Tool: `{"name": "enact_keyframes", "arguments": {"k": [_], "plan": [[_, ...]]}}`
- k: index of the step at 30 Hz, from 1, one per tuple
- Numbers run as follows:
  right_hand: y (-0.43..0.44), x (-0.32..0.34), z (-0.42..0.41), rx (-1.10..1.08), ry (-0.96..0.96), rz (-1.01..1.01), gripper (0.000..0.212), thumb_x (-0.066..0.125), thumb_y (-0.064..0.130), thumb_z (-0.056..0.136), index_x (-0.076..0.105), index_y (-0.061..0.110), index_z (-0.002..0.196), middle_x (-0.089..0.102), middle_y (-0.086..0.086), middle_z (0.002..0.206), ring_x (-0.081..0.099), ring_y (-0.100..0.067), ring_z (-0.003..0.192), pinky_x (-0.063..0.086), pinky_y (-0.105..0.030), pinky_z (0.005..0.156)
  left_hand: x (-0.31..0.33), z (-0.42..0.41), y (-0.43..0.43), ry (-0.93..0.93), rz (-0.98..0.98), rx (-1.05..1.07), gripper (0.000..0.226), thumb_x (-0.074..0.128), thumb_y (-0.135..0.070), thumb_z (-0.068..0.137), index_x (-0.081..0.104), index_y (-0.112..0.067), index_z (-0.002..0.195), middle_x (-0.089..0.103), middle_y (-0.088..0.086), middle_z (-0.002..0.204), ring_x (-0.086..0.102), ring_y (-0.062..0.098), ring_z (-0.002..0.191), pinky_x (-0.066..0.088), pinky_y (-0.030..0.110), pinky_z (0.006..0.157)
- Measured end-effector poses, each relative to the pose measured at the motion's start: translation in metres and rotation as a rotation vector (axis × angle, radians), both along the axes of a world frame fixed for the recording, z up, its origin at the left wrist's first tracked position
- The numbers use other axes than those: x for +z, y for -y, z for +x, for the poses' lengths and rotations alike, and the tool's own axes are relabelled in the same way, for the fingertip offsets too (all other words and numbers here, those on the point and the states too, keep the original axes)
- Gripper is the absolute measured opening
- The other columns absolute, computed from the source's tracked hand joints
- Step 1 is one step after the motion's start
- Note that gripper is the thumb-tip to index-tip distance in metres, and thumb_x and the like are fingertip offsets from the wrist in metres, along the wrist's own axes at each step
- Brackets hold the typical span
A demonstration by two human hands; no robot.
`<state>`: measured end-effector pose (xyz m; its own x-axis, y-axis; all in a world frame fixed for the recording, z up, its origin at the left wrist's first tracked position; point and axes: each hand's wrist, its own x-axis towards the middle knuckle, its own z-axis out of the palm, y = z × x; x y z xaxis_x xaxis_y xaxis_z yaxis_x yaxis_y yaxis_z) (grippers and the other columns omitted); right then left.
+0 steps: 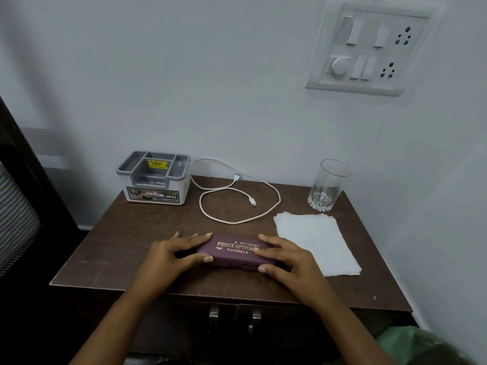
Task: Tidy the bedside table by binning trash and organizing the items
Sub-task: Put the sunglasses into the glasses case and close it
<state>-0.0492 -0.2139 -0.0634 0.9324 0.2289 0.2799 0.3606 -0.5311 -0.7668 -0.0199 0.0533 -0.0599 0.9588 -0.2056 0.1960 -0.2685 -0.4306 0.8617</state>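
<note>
Both hands clasp the maroon spectacle case (234, 252) lying flat on the bedside table (118, 246): left hand (171, 255) curled round its left end, right hand (287, 259) round its right. Just right of the case lies a white tissue (319, 243); behind it a looped cable (237, 201), with a glass (328, 185) back-right and a grey organizer (154, 177) back-left.

Maroon spectacle case (234, 252) with gold lettering, white cable (238, 198), grey-and-white organiser (154, 180), dark brown table (131, 233), white tissue (319, 243)
</note>
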Motion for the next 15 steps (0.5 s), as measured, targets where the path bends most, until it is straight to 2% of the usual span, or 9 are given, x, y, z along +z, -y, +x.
{"name": "enact_keyframes", "arguments": {"k": [3, 6, 10, 15], "plan": [[0.0001, 0.0013, -0.0002, 0.006, -0.009, 0.020, 0.032, 0.074, 0.020, 0.078, 0.070, 0.033, 0.107, 0.056, 0.016, 0.129, 0.049, 0.005, 0.120, 0.042, -0.017, 0.099, -0.0023, 0.0017, -0.0007, 0.002, -0.058, -0.034, 0.045, 0.079, -0.026, 0.059, 0.066, -0.051, 0.094, 0.058, -0.044, 0.084, 0.045, -0.032, 0.094, 0.021, 0.015, 0.107], [0.0004, 0.0020, 0.0000, 0.021, -0.032, 0.034, 0.031, 0.074, 0.019, 0.078, 0.070, 0.034, 0.105, 0.056, 0.016, 0.128, 0.049, 0.002, 0.121, 0.044, -0.021, 0.099, -0.0046, 0.0029, -0.0032, 0.025, -0.059, -0.041, 0.051, 0.078, -0.037, 0.055, 0.069, -0.035, 0.105, 0.066, -0.029, 0.099, 0.058, -0.010, 0.106, 0.024, 0.018, 0.113], [0.0000, 0.0034, -0.0003, 0.028, -0.061, 0.048, 0.030, 0.074, 0.018, 0.078, 0.071, 0.032, 0.105, 0.056, 0.016, 0.127, 0.049, 0.001, 0.120, 0.045, -0.024, 0.099, -0.0037, 0.0031, -0.0024, 0.044, -0.051, -0.048, 0.051, 0.080, -0.035, 0.053, 0.069, -0.037, 0.103, 0.066, -0.032, 0.097, 0.061, -0.006, 0.105, 0.024, 0.005, 0.106], [-0.0023, 0.0036, -0.0004, 0.034, -0.104, 0.096, 0.030, 0.075, 0.013, 0.076, 0.072, 0.028, 0.102, 0.056, 0.014, 0.123, 0.051, 0.000, 0.120, 0.045, -0.030, 0.100, -0.0026, 0.0036, -0.0008, 0.067, -0.035, -0.066, 0.055, 0.079, -0.033, 0.054, 0.063, -0.050, 0.103, 0.062, -0.039, 0.096, 0.058, -0.009, 0.106, 0.020, 0.006, 0.108]]}}
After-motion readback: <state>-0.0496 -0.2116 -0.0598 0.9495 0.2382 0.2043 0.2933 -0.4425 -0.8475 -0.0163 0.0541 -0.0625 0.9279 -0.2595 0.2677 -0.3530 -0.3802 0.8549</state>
